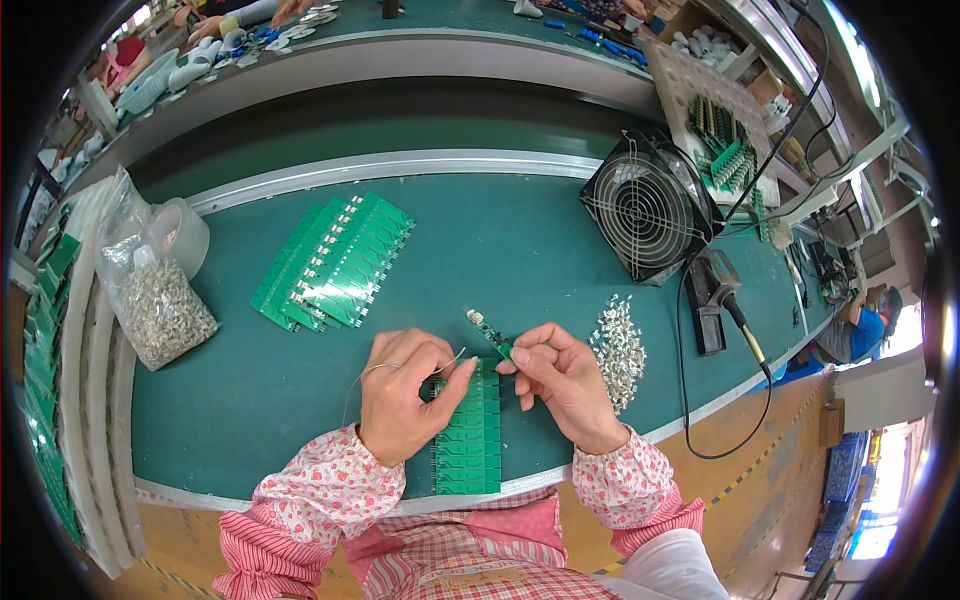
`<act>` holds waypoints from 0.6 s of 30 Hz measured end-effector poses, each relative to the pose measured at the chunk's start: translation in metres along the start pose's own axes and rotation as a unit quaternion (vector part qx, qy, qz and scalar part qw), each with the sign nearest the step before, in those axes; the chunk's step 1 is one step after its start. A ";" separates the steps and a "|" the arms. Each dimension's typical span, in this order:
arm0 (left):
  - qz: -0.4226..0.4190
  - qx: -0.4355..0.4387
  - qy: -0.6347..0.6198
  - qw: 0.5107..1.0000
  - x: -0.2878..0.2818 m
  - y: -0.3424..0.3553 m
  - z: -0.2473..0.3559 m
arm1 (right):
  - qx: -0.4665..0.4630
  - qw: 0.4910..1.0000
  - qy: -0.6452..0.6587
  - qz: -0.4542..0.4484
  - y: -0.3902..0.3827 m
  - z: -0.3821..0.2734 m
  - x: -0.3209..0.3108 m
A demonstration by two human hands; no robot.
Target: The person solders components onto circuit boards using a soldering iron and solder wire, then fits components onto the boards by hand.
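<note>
My right hand [560, 380] pinches a narrow green circuit board [490, 332] between thumb and fingers. The board tilts up to the left, and a small pale part sits at its far end. A thin length of solder wire [455, 358] runs through the closed fingers of my left hand [405, 392]. That hand's thumb and forefinger tips rest at the far end of a green circuit board panel [468, 445], which lies lengthwise in front of me. A heap of small whitish connectors [619, 350] lies just right of my right hand.
Stacked green panels [335, 262] lie far left, near a clear bag of small parts [160, 305] and a tape roll [183, 238]. A black fan [648, 205] stands far right. Beside it, a soldering iron [745, 325] sits in its stand [706, 300], its cable looping over the edge.
</note>
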State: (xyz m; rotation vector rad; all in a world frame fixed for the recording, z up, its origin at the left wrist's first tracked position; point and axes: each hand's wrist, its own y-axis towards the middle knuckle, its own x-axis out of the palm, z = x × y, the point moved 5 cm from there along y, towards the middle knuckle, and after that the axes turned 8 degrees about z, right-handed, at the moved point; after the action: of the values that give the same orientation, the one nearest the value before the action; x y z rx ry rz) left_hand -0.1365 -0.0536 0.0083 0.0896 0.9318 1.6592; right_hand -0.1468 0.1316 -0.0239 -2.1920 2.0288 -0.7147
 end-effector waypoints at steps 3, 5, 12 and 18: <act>0.005 -0.003 -0.003 1.000 0.000 -0.001 -0.001 | 0.001 1.000 0.000 -0.008 0.001 0.001 -0.001; 0.008 -0.006 -0.004 1.000 0.000 -0.001 -0.002 | 0.003 1.000 0.001 -0.016 0.002 0.002 0.000; 0.009 -0.009 -0.004 1.000 0.000 -0.002 -0.002 | 0.006 1.000 0.003 -0.015 0.000 0.001 0.001; 0.006 -0.009 -0.004 1.000 0.001 -0.002 -0.003 | 0.003 1.000 -0.006 -0.016 0.000 0.001 0.002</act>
State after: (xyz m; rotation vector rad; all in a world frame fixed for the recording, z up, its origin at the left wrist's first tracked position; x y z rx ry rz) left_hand -0.1366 -0.0546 0.0044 0.0901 0.9107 1.6768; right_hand -0.1462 0.1298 -0.0245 -2.2248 1.9881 -0.7087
